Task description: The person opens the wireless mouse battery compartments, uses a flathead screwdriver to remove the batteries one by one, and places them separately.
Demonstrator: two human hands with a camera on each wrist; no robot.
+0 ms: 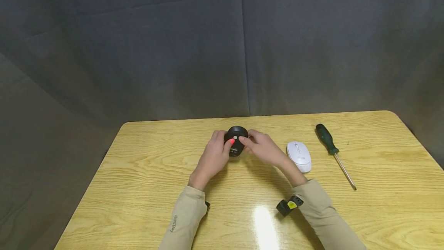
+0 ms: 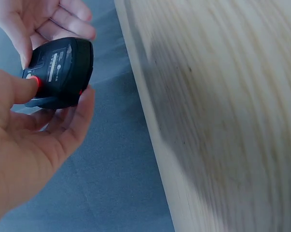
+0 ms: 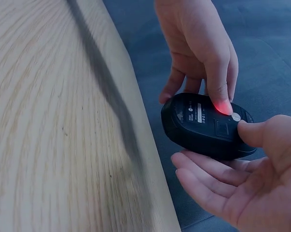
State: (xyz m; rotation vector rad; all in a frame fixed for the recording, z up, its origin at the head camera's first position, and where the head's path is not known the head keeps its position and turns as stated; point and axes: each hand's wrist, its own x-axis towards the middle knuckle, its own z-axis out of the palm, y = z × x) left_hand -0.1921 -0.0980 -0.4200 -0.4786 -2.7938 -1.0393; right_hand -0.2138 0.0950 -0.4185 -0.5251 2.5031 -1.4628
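Observation:
A black computer mouse [image 1: 237, 129] is held up over the far part of the table, its underside turned toward the head camera. The label [image 3: 199, 112] and a small round spot [image 3: 236, 117] show on that underside. My left hand [image 1: 214, 152] grips the mouse from the left, fingers beneath and thumb on the underside. Red light glows on that thumb's tip. From the right, my right hand [image 1: 264, 148] holds it, thumb at the underside near the round spot; in the right wrist view its fingers [image 3: 208, 179] reach under the mouse.
A white mouse [image 1: 299, 155] lies on the wooden table [image 1: 145, 180], right of my hands. Farther right is a screwdriver [image 1: 326, 139] with a green handle, its tip toward the near side. A dark grey curtain [image 1: 173, 49] hangs behind the far table edge.

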